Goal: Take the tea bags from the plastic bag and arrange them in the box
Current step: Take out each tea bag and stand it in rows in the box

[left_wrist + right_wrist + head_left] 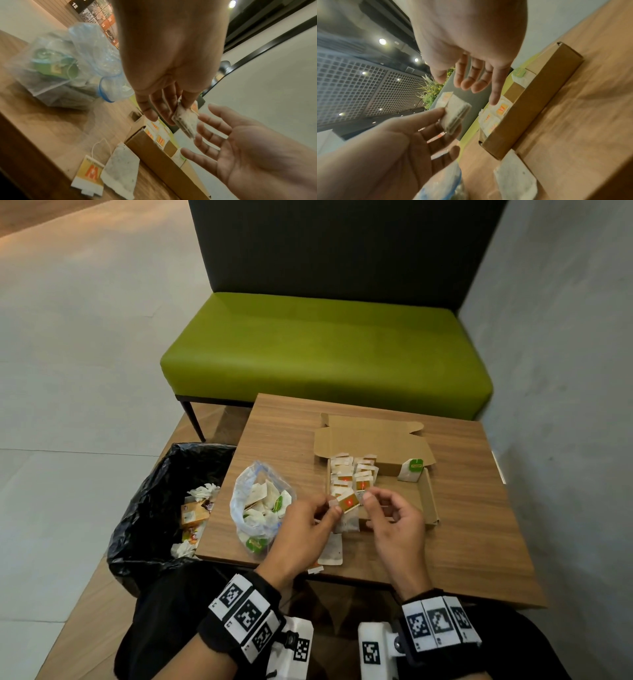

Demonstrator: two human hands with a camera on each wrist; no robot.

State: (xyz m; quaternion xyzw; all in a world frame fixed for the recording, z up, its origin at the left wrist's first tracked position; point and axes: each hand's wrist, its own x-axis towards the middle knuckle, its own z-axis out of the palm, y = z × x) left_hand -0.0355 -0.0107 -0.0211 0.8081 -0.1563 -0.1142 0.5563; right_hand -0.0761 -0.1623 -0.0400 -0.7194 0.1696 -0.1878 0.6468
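My left hand (330, 510) (171, 115) pinches a small stack of tea bags (347, 503) (186, 122) (456, 115) with a yellow tag on top, just over the near left corner of the cardboard box (431, 501) (154, 152) (530, 101). My right hand (371, 498) (205, 128) (471, 83) hovers beside the stack with its fingers relaxed and holds nothing. Several yellow-tagged tea bags (352, 470) fill the box's left part. The plastic bag (260, 501) (68, 67) lies left of my hands with several tea bags inside. One loose tea bag (332, 549) (120, 171) (515, 177) lies on the table before the box.
A green-tagged tea bag (411, 469) (519, 73) leans at the box's far right corner, under the open lid (370, 436). A bin with a black liner (154, 508) stands left of the wooden table (479, 525). A green bench (325, 354) is behind, a wall at the right.
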